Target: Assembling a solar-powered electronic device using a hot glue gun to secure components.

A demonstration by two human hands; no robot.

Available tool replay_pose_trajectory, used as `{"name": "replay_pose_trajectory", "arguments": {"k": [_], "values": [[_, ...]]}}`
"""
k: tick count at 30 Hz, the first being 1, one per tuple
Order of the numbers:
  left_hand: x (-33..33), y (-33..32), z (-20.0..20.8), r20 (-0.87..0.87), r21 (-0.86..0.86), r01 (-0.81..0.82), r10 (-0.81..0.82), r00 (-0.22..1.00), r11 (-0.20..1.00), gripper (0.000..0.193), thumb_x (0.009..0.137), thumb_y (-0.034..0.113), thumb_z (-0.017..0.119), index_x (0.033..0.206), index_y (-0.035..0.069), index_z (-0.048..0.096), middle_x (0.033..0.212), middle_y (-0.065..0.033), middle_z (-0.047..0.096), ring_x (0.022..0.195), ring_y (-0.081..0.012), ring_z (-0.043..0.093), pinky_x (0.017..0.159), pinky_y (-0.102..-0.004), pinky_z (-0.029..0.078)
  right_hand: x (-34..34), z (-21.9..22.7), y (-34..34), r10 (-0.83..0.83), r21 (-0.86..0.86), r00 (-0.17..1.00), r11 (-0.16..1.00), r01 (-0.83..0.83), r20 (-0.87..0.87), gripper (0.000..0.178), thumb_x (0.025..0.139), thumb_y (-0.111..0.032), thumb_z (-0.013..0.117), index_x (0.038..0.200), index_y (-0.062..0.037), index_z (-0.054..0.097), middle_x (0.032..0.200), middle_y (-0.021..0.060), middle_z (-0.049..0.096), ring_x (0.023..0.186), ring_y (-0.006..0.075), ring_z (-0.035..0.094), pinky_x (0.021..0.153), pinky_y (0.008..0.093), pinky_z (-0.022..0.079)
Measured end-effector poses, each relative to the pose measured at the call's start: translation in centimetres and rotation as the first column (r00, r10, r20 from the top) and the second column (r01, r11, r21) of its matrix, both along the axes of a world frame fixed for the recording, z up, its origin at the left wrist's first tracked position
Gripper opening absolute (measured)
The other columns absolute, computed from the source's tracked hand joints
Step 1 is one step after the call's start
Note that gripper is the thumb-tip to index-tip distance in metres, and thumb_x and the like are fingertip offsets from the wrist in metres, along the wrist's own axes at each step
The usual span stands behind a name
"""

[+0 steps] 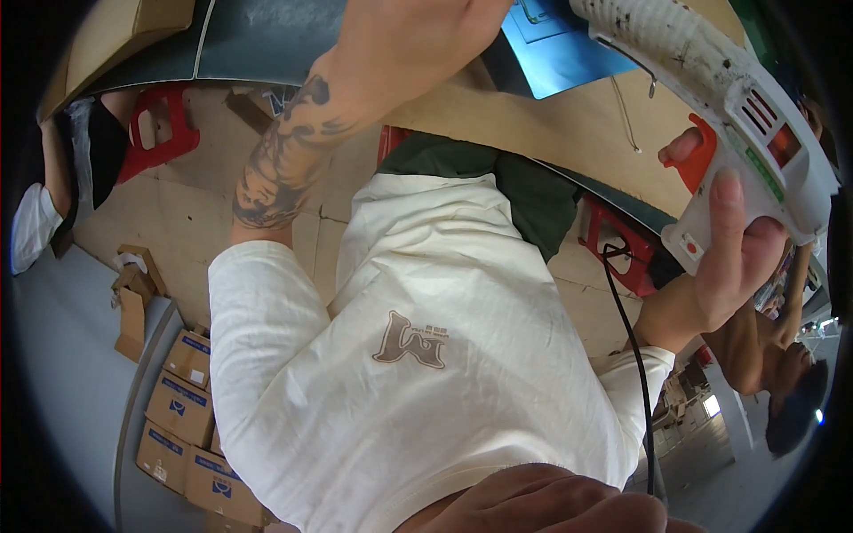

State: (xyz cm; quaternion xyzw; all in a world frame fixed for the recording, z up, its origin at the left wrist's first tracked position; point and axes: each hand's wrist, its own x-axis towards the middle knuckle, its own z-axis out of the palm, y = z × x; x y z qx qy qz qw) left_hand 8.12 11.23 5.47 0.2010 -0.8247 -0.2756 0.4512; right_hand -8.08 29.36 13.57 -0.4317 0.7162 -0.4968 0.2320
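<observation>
My right hand (733, 249) is wrapped round the handle of a white hot glue gun (693, 53), with a finger at its red trigger (697, 155). Dark stains spot the gun's body, which has vent slots and a thin metal wire piece underneath; its front end runs out of view at the top. My tattooed left arm reaches up to the table, where my left hand (426, 40) is cut off by the upper edge, so its fingers are hidden. Between the hands a shiny blue sheet-like panel (569, 62) lies on the table.
Brown board (515, 124) covers the near tabletop, with a thin wire (625, 115) on it. A black cable (635, 355) hangs by my right arm. Red stools (160, 133) stand below the table. Cardboard boxes (182, 404) are stacked at lower left. Other people sit at both sides.
</observation>
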Motion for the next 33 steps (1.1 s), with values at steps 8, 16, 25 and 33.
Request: {"name": "replay_pose_trajectory", "arguments": {"k": [8, 16, 25, 33], "values": [[0.1, 0.1, 0.2, -0.013, 0.034, 0.004, -0.003, 1.0, 0.999, 0.021, 0.096, 0.01, 0.064, 0.115, 0.005, 0.071, 0.104, -0.0162, 0.074, 0.085, -0.0281, 0.074, 0.07, -0.0282, 0.058, -3.2, 1.8, 1.7, -0.069, 0.055, 0.994, 0.996, 0.074, -0.085, 0.046, 0.094, -0.017, 0.056, 0.125, 0.0158, 0.049, 0.095, 0.0273, 0.065, 0.085, 0.0311, 0.064, 0.085, 0.0411, 0.052], [0.2, -0.1, 0.0, -0.002, -0.012, -0.005, 0.005, 1.0, 1.0, 0.023, 0.095, 0.01, 0.065, 0.117, 0.005, 0.07, 0.102, -0.0162, 0.074, 0.084, -0.0282, 0.075, 0.069, -0.0293, 0.058, -1.2, 2.6, 0.9, -0.095, 0.185, 0.993, 0.977, 0.105, -0.062, 0.048, 0.09, -0.018, 0.058, 0.123, 0.0163, 0.048, 0.095, 0.0286, 0.064, 0.086, 0.0315, 0.065, 0.085, 0.0434, 0.052], [0.0, 0.0, 0.0, -0.034, -0.003, 0.011, -0.011, 0.999, 1.0, 0.023, 0.093, 0.009, 0.066, 0.115, 0.005, 0.07, 0.101, -0.017, 0.074, 0.084, -0.0287, 0.075, 0.069, -0.0293, 0.058, -2.1, 3.7, 1.2, -0.079, 0.12, 0.997, 0.99, 0.077, 0.012, 0.051, 0.091, -0.018, 0.063, 0.127, 0.0153, 0.049, 0.098, 0.0266, 0.068, 0.084, 0.029, 0.067, 0.083, 0.0364, 0.053], [-0.1, 0.2, 0.0, -0.034, -0.019, -0.015, 0.015, 0.999, 1.0, 0.022, 0.093, 0.009, 0.067, 0.114, 0.005, 0.071, 0.099, -0.0166, 0.074, 0.082, -0.0284, 0.074, 0.068, -0.0292, 0.058, -2.2, 4.7, 1.3, -0.138, 0.171, 0.976, 0.971, 0.166, -0.167, 0.049, 0.09, -0.021, 0.071, 0.124, 0.0121, 0.055, 0.107, 0.0228, 0.069, 0.095, 0.0273, 0.07, 0.089, 0.0352, 0.054]]}}
